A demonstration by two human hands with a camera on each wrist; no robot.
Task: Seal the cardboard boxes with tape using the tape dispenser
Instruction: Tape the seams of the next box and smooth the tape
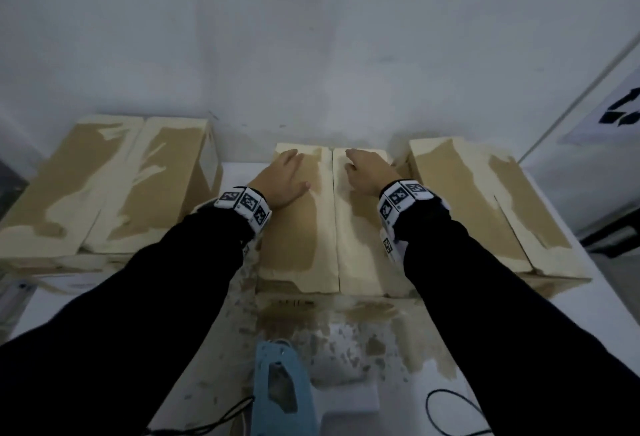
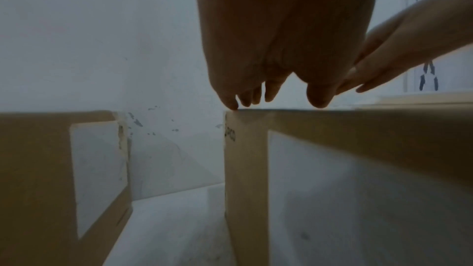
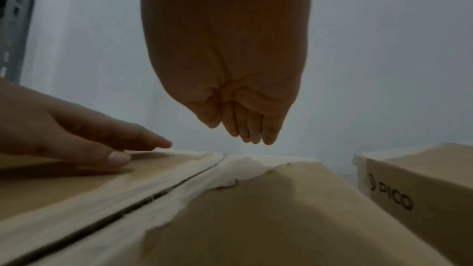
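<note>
The middle cardboard box (image 1: 298,245) lies in front of me with its two top flaps shut along a bare centre seam (image 1: 334,221). My left hand (image 1: 284,179) lies flat on the left flap, fingers straight. My right hand (image 1: 367,168) rests on the right flap near the far edge, fingers loosely bent and holding nothing. The right wrist view shows the same seam (image 3: 163,193), the left hand (image 3: 76,145) flat beside it, and my right fingers (image 3: 253,128) pointing down at the far edge. A blue tape dispenser (image 1: 281,390) lies on the table near me, untouched.
A second box (image 1: 104,186) stands at the left and a third (image 1: 485,200) at the right, close to the middle one. The white table (image 1: 349,349) carries torn brown patches. A black cable (image 1: 433,415) loops at the near right. A wall closes the far side.
</note>
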